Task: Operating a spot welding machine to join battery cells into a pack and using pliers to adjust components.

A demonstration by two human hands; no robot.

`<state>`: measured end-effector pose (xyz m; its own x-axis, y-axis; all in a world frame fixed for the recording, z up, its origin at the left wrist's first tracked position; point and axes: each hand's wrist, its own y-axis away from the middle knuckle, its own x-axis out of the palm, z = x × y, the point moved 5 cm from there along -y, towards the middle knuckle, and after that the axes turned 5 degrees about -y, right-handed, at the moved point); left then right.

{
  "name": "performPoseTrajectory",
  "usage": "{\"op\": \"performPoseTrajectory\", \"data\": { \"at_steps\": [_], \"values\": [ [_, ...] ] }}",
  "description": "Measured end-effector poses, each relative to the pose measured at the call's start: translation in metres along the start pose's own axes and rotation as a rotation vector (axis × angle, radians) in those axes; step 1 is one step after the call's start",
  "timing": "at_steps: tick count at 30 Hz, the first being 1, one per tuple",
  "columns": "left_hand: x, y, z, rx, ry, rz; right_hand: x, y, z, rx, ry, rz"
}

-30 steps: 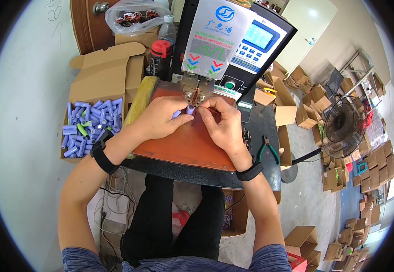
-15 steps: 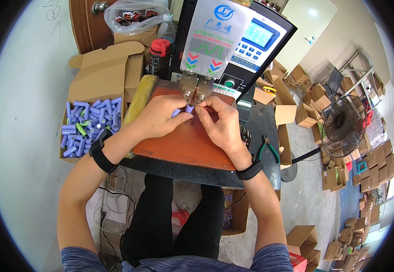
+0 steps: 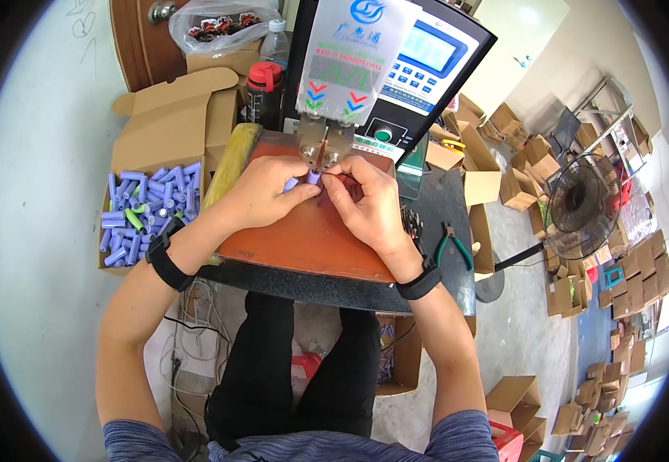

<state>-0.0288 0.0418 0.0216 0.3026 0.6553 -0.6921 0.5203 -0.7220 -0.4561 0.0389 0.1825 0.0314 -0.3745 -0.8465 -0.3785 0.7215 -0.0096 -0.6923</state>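
My left hand (image 3: 267,192) is closed around a small purple cylindrical battery cell (image 3: 314,178), its end right under the electrodes (image 3: 325,146) of a spot welder (image 3: 354,65). A second purple cell (image 3: 291,184) pokes out between the fingers of that hand. Close beside the held cell, my right hand (image 3: 367,202) pinches with thumb and forefinger. Whatever lies in that pinch is too small and hidden to name. Both hands are just above an orange-brown mat (image 3: 296,242) on the dark table.
Left of the mat, an open cardboard box (image 3: 161,127) holds many purple cells and a few green ones. A yellow roll (image 3: 230,165) lies along the mat. Green-handled pliers (image 3: 455,248) rest at right. Behind stand a black bottle with red lid (image 3: 264,92) and a fan (image 3: 583,206).
The whole view has shifted slightly. Both hands stay at the electrodes with the cell, their grip nearly the same.
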Motion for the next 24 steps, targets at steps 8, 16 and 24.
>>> {"op": "performPoseTrajectory", "data": {
  "at_steps": [8, 16, 24],
  "values": [
    [-0.001, -0.003, -0.003, 0.015, 0.030, -0.029, -0.004, -0.002, -0.001, 0.009, 0.018, 0.001],
    [-0.006, 0.006, 0.000, -0.113, 0.030, 0.012, -0.009, -0.006, 0.019, -0.150, 0.034, -0.043],
    [-0.003, 0.007, 0.001, 0.008, 0.008, -0.151, -0.009, 0.001, 0.004, -0.077, 0.208, -0.076]
  ]
}}
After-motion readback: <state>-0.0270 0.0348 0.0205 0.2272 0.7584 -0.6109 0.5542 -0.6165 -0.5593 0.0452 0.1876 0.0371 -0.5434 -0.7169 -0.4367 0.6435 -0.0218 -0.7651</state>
